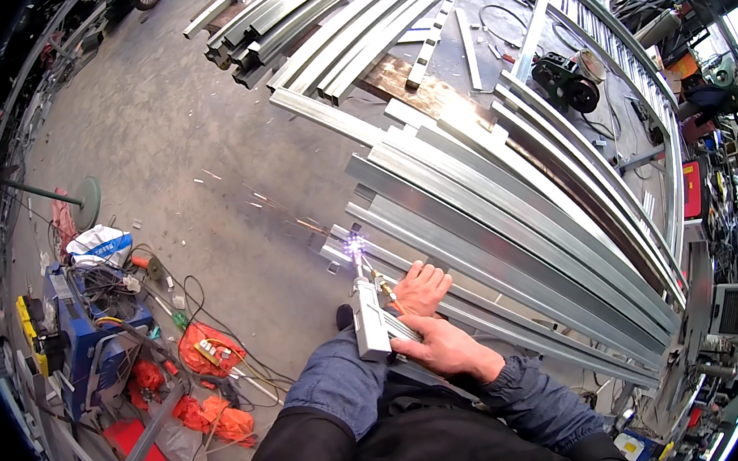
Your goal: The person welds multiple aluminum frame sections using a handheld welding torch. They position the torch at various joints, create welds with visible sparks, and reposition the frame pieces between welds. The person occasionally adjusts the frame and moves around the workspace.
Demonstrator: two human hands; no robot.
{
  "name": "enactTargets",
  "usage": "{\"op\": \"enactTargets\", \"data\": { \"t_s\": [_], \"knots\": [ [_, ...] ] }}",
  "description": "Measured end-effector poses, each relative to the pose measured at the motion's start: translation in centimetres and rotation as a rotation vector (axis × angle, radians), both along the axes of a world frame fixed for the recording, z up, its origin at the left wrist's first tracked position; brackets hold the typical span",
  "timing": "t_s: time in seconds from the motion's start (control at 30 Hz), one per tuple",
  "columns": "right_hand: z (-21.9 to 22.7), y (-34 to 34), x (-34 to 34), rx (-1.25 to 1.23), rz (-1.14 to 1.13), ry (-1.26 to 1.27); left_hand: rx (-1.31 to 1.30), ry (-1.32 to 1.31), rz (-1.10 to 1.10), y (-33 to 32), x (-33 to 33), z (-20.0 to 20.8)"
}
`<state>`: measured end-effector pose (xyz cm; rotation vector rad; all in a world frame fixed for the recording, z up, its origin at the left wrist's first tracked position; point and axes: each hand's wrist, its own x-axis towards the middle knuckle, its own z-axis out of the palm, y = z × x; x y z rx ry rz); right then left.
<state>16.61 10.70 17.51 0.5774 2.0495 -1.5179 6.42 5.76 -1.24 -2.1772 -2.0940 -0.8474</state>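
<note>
My right hand (449,345) is closed around the grip of a silver-white handheld laser welding gun (370,320). The gun's nozzle meets the end of a galvanized square metal tube (378,255), where a purple-white glow flares. Sparks (281,205) streak away toward the upper left. Just beyond the grip, my left hand (422,289) lies palm down on the tubes, fingers slightly spread; its wrist is partly hidden behind the gun. A brass fitting and an orange hose show beside the gun body.
Long metal tubes (510,207) lie side by side on the right, with another stack (312,29) farther off. At left are a blue machine (93,340), cables and orange plastic bags (218,419). A black wheeled tool (571,83) sits beyond the tubes. Grey concrete floor (131,102) stretches ahead.
</note>
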Motion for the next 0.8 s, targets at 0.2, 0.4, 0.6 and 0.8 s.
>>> {"op": "enactTargets", "data": {
  "t_s": [0.2, 0.4, 0.6, 0.8],
  "knots": [
    [0.04, 0.14, 0.09, -0.008, 0.009, 0.005, -0.015, -0.030, -0.010, -0.03, -0.06, 0.15],
    [-0.02, 0.26, 0.40, -0.024, -0.005, 0.009, -0.029, -0.025, -0.019, -0.09, -0.14, 0.28],
    [0.61, 0.44, 0.37, -0.013, -0.005, 0.005, -0.027, -0.036, -0.023, -0.14, -0.17, 0.50],
    [0.64, 0.57, 0.61, -0.031, -0.016, 0.003, -0.044, -0.035, -0.035, -0.14, -0.22, 0.50]
  ]
}}
